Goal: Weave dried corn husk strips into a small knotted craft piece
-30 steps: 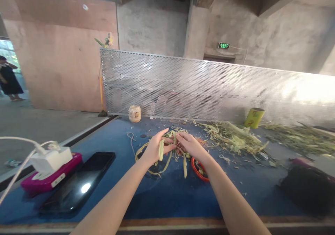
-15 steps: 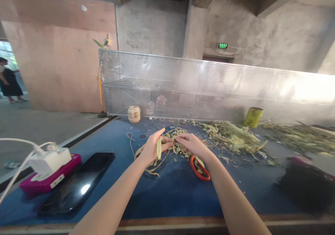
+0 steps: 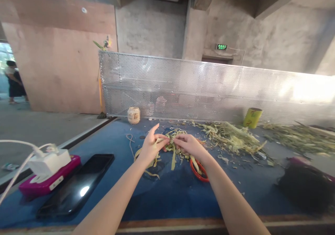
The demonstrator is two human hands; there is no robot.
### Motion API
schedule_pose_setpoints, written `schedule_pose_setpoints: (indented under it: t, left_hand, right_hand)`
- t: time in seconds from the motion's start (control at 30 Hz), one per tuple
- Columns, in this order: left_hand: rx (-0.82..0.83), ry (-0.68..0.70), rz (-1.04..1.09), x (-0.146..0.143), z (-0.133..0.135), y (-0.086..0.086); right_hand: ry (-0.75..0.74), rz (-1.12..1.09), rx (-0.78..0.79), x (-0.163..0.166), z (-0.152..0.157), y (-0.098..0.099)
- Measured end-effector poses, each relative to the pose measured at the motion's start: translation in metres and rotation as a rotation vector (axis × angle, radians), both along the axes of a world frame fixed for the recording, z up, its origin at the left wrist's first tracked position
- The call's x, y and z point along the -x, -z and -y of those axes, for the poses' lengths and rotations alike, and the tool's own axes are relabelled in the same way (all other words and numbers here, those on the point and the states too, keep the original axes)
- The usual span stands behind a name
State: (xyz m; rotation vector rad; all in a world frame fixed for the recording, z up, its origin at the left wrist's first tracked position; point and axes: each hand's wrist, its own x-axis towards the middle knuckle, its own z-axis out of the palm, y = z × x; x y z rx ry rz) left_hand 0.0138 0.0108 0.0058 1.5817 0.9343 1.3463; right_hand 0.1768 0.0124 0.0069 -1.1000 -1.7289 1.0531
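In the head view my left hand [image 3: 151,147] and my right hand [image 3: 188,145] meet fingertip to fingertip over a heap of husk scraps [image 3: 180,153]. Both hands pinch a pale green dried husk strip [image 3: 173,159], whose end hangs down between them. How the strip runs inside the fingers is hidden. The left index finger or thumb points up, clear of the pinch. Beneath my right wrist lie red scissors handles [image 3: 195,171], their blades covered by scraps. Longer husk strips [image 3: 150,163] curl out under my left hand.
A larger husk pile [image 3: 230,135] lies right of my hands, near a yellow-green can [image 3: 252,118]. A twine spool [image 3: 133,115] stands at the back by the perforated metal screen [image 3: 167,85]. Left are a black phone [image 3: 78,182] and a magenta power strip [image 3: 49,182]. A dark bundle [image 3: 306,188] sits right.
The husk strip that lay over my left hand now hangs between both hands. My left hand has shifted slightly left. A person in the far left background has moved.
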Motion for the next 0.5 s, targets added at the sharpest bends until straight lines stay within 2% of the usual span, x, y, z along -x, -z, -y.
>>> schedule_pose_setpoints:
  t: [0.2,0.4,0.5]
  left_hand:
    - [-0.084,-0.008,-0.081,0.0003,-0.0004,0.0032]
    - [-0.071,-0.079,-0.011,0.0054,-0.0025,-0.0028]
    - [-0.041,-0.112,0.09,0.0057,-0.003,-0.0058]
  right_hand:
    - [0.06,0.088,-0.156,0.007,0.0026,0.0033]
    - [0.215,-0.068,-0.125,0.003,-0.0014,-0.0007]
    - [0.213,-0.095,-0.103,0.0016,-0.0033,-0.0014]
